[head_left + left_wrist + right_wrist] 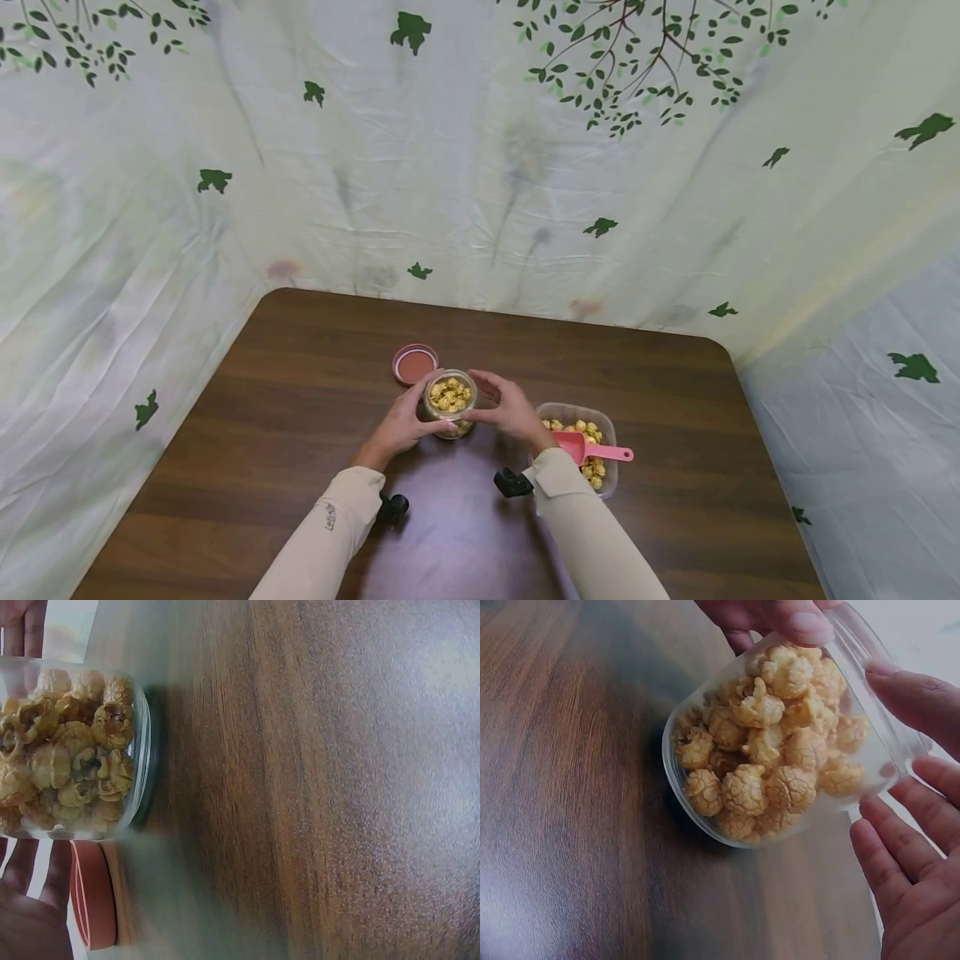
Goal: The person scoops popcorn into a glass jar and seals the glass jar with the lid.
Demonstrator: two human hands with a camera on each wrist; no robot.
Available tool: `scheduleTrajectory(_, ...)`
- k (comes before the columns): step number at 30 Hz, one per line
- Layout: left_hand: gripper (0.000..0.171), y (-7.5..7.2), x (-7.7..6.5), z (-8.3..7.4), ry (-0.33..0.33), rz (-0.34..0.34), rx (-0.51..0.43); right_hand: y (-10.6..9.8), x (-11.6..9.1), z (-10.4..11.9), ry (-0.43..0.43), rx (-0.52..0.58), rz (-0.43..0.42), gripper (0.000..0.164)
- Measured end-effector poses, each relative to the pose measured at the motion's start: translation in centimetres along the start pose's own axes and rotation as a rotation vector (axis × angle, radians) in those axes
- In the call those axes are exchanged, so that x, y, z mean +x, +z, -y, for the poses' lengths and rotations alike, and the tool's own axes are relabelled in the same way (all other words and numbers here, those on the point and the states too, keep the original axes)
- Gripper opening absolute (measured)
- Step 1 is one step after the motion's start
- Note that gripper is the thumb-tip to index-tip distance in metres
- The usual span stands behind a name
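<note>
A clear jar (452, 428) of caramel popcorn (450, 393) stands uncovered between the two hands. My left hand (402, 427) grips its left side, with the thumb across the near side. On the opposite side my right hand (513, 410) holds the jar, thumb at the rim and fingers spread around the far side. Through the clear wall (697, 814), rounded popcorn pieces (791, 787) fill most of the jar in the right wrist view. The red lid (415, 365) lies just behind and left of the jar, and its edge (96, 896) shows in the left wrist view.
Right of the jar, a clear plastic tub (612, 475) holds more popcorn, partly behind the right forearm. A pink scoop (609, 452) lies across it, handle pointing right. Light curtains with leaf prints (480, 167) hang around the brown wooden table (315, 350).
</note>
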State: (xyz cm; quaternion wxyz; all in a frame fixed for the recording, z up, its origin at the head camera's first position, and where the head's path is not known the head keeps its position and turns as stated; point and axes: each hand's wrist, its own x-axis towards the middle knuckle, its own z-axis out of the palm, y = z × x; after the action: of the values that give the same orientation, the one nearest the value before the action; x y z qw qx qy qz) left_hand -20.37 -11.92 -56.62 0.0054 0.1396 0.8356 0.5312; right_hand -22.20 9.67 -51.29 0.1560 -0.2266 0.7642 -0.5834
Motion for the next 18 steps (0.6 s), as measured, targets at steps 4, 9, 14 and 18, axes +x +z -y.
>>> scheduleTrajectory(4,0.091,0.0,0.0,0.0,-0.003,0.002,0.003,0.4,0.7,-2.0,0.011,0.005,-0.012,0.066)
scheduleTrajectory(9,0.092,0.0,0.0,0.1,-0.021,0.01,-0.006,0.8,1.1,-2.7,0.018,-0.022,-0.018,0.07)
scheduleTrajectory(14,0.093,-0.1,0.0,0.1,-0.032,0.018,-0.006,1.1,1.4,-2.6,0.021,-0.055,-0.023,0.074)
scheduleTrajectory(18,0.093,-0.1,0.0,0.1,-0.027,0.019,0.003,1.2,1.5,-2.8,0.028,-0.073,-0.023,0.076)
